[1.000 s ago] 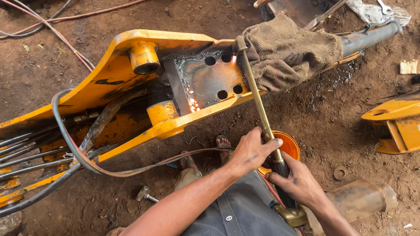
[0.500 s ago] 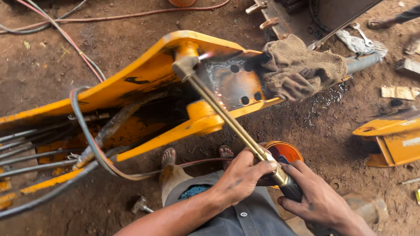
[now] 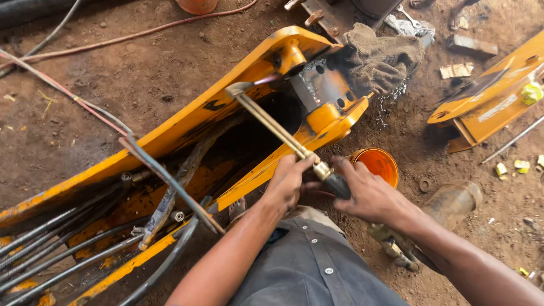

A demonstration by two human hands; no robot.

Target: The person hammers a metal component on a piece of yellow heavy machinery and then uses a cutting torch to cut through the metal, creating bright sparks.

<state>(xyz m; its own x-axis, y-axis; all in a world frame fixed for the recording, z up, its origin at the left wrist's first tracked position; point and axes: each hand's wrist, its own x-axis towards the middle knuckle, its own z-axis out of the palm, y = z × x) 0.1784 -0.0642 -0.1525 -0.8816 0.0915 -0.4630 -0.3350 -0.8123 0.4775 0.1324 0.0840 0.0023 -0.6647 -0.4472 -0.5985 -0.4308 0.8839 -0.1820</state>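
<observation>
Over the yellow boom, both hands grip the torch, left hand clenched on its tube, right hand on the handle, and its flame could scorch the nearby hoses or rag.

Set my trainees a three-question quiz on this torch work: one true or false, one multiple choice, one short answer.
1. True or false: both hands grip the cutting torch.
2. Where does the torch tip point? A) at the orange bucket B) into the end of the yellow machine arm C) at the brown rag
3. Which hand sits nearer the torch tip?

Key
1. True: the left hand holds the brass tubes, the right hand the dark handle.
2. B
3. The left hand.
</observation>
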